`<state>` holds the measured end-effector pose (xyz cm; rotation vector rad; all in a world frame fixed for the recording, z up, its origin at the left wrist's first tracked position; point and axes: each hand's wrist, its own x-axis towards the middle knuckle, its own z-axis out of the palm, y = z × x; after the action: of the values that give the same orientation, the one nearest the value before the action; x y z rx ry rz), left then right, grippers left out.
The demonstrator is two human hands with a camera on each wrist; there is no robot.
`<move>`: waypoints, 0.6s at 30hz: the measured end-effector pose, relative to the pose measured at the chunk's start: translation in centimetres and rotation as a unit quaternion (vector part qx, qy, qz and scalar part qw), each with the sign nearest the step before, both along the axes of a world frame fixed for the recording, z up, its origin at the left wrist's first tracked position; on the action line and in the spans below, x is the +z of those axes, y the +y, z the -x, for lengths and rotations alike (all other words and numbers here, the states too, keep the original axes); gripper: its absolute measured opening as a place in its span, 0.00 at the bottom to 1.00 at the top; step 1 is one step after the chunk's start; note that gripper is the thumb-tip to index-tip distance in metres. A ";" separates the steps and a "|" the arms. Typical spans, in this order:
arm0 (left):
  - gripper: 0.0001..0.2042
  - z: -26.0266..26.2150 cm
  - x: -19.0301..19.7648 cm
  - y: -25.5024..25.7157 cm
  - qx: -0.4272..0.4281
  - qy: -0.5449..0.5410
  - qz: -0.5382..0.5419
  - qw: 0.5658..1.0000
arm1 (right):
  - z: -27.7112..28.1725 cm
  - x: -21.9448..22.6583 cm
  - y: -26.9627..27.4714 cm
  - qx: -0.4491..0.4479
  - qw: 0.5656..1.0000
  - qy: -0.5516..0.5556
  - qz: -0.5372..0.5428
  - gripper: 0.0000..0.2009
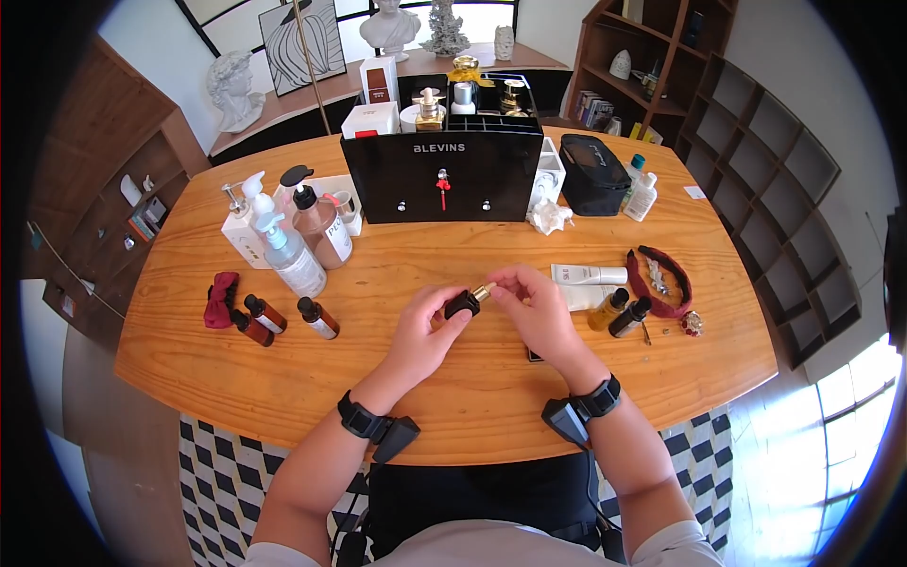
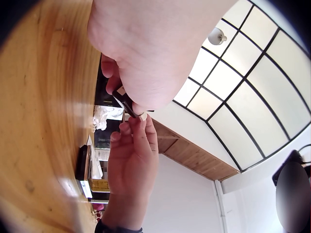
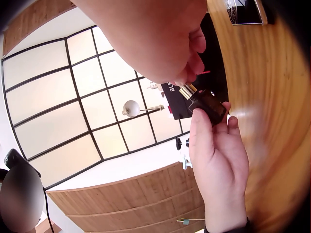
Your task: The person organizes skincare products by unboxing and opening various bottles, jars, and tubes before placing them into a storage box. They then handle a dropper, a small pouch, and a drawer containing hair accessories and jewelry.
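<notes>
A small dark bottle (image 1: 462,303) with a gold neck or cap (image 1: 484,291) is held above the middle of the table. My left hand (image 1: 423,331) grips its dark body between thumb and fingers. At the gold part, the fingertips of my right hand (image 1: 539,317) pinch the top. In the right wrist view the square bottle (image 3: 208,107) lies tilted in the left hand (image 3: 221,160), its gold collar (image 3: 188,91) at the right fingertips. The left wrist view shows the bottle (image 2: 125,101) partly hidden between both hands.
A black organizer box (image 1: 439,180) stands at the back. Pump bottles (image 1: 295,260) and several small brown bottles (image 1: 318,318) are on the left. To the right lie white tubes (image 1: 588,275), two small bottles (image 1: 628,317), a red headband (image 1: 680,274) and a black case (image 1: 593,175).
</notes>
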<state>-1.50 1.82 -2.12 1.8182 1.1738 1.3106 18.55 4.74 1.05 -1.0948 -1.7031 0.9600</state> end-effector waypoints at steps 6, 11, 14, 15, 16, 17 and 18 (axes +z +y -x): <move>0.16 -0.1 0.5 -0.3 -0.004 0.011 0.006 1.000 | -0.2 0.7 -0.1 -0.026 0.996 -0.081 -0.025 0.06; 0.16 0.1 0.8 -0.4 -0.003 0.025 0.030 0.999 | -0.2 0.7 -0.3 0.004 0.997 -0.051 -0.064 0.08; 0.16 0.0 0.9 -0.5 -0.014 0.011 0.025 1.000 | -0.5 0.1 0.1 -0.031 0.977 -0.178 -0.113 0.08; 0.16 0.0 0.8 -0.4 -0.011 0.016 0.026 0.999 | -0.4 0.1 -0.1 -0.033 0.985 -0.132 -0.107 0.08; 0.16 0.0 0.7 -0.4 -0.008 0.020 0.027 0.999 | 0.0 0.5 -0.4 -0.034 0.990 -0.086 -0.102 0.08; 0.16 0.1 0.6 -0.4 -0.006 0.024 0.028 0.999 | 0.2 0.8 -0.6 -0.036 0.994 -0.040 -0.096 0.07; 0.16 0.1 0.6 -0.3 -0.006 0.021 0.027 0.999 | 0.1 0.6 -0.5 -0.021 0.994 -0.049 -0.098 0.08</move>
<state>-1.56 1.48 -1.51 1.8203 1.2076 1.2274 18.44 4.25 1.70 -1.0575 -1.8035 0.7062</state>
